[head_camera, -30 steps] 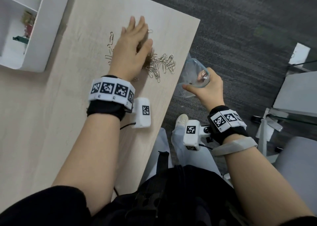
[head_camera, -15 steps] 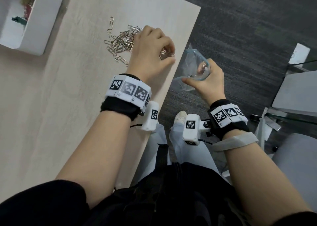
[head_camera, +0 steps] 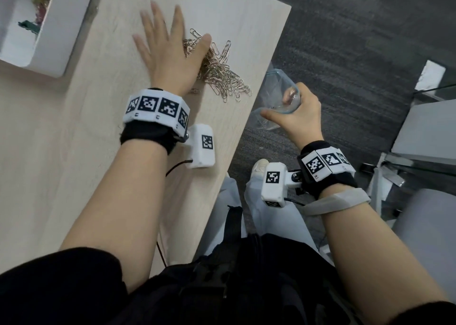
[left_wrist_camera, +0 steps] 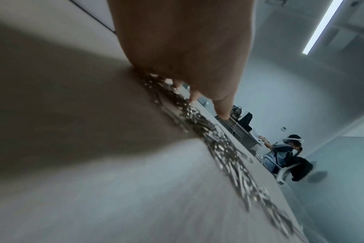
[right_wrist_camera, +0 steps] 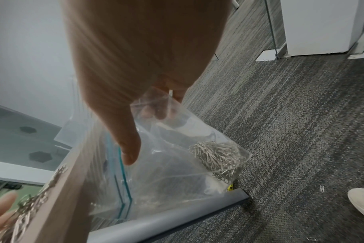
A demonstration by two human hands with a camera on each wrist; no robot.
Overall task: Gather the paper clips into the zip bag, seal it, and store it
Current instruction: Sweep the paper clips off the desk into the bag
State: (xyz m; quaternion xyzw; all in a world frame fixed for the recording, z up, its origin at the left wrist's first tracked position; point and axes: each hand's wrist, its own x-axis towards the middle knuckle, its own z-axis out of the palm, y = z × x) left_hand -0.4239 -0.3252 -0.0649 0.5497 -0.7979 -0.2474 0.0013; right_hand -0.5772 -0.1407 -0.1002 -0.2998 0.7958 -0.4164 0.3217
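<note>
A loose pile of silver paper clips (head_camera: 222,75) lies on the light wood table (head_camera: 74,152) near its right edge. My left hand (head_camera: 170,43) lies flat on the table with fingers spread, its thumb side against the pile. The left wrist view shows the palm over the clips (left_wrist_camera: 208,131). Just off the table edge my right hand (head_camera: 293,107) grips the mouth of the clear zip bag (head_camera: 274,85) and holds it open. In the right wrist view the bag (right_wrist_camera: 177,172) hangs beside the table, with a clump of clips (right_wrist_camera: 218,156) in its bottom corner.
A white shelf box (head_camera: 49,28) stands at the table's far left. Dark carpet (head_camera: 345,53) lies below the bag, with my shoe (head_camera: 259,169) and a stray clip (right_wrist_camera: 322,188) on it. One clip (head_camera: 195,91) lies by my left wrist. A person (left_wrist_camera: 285,152) sits far off.
Half a second ago my left hand was curled near the table edge by the bag mouth. It has drawn back and spread flat beside the pile. The right hand still holds the bag.
</note>
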